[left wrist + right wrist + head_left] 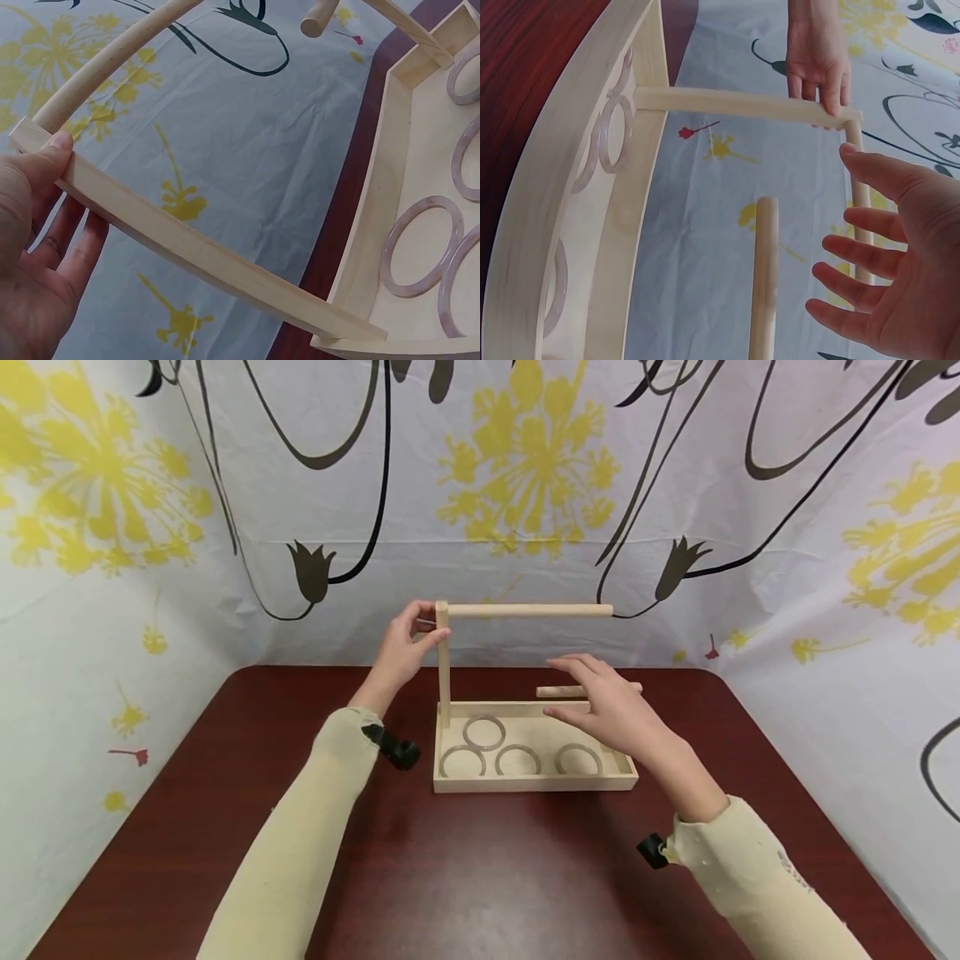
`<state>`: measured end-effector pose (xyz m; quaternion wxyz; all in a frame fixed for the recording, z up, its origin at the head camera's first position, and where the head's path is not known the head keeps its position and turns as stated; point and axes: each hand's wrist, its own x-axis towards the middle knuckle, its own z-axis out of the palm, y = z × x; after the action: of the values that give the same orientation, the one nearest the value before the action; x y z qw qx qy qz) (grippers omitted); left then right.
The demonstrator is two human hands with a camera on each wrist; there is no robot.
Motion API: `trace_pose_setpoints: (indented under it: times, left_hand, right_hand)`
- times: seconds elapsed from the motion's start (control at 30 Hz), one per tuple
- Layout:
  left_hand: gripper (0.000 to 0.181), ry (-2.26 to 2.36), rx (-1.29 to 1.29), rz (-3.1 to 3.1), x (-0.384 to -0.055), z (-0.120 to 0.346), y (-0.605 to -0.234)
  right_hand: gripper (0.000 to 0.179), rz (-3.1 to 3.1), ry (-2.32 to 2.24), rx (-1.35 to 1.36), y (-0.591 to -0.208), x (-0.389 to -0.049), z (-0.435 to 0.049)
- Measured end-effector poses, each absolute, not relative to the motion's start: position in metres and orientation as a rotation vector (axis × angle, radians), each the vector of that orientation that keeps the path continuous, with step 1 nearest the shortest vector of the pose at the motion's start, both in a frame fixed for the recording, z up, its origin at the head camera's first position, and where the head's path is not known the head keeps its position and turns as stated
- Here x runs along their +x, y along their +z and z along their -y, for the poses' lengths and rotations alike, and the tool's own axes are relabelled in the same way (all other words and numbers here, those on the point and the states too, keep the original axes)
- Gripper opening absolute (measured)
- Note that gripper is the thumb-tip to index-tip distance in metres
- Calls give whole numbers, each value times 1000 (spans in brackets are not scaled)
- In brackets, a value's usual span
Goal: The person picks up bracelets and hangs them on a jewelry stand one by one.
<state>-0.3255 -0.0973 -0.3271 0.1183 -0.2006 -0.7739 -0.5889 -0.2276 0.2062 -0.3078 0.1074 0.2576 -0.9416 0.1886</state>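
Note:
A wooden bangle stand has a shallow tray (536, 784) at its base. Several pale purplish bangles lie in it, one bangle (387, 259) plain in the left wrist view. From its left end rises a tall post (444, 681), with an upper rod (532, 610) running right from the top. My left hand (401, 652) pinches this post near its top, thumb in front and fingers behind. Over the tray's right part hovers my right hand (617, 706), fingers spread and holding nothing. Behind it, a lower rod (552, 692) is partly hidden; a shorter post (412, 31) stands at that end.
The stand rests on a dark red table (480, 868) toward its far edge. White cloth (375, 643) with yellow flowers and dark stems hangs behind the table and along both sides.

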Motion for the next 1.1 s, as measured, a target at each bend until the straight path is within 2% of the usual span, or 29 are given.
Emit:
trace_pose_setpoints:
  times: [0.6,0.83,1.1]
  left_hand:
    - [36,-1748,-570,2270,-326,99,-327]
    - [36,-1752,-562,2301,-325,98,-335]
    - [35,-1754,-602,2248,-330,99,-327]
  right_hand:
    - [53,2646,1061,889,-324,-240,-184]
    - [49,2592,1085,885,-338,-235,-174]
    - [48,2572,1164,929,-341,-237,-154]
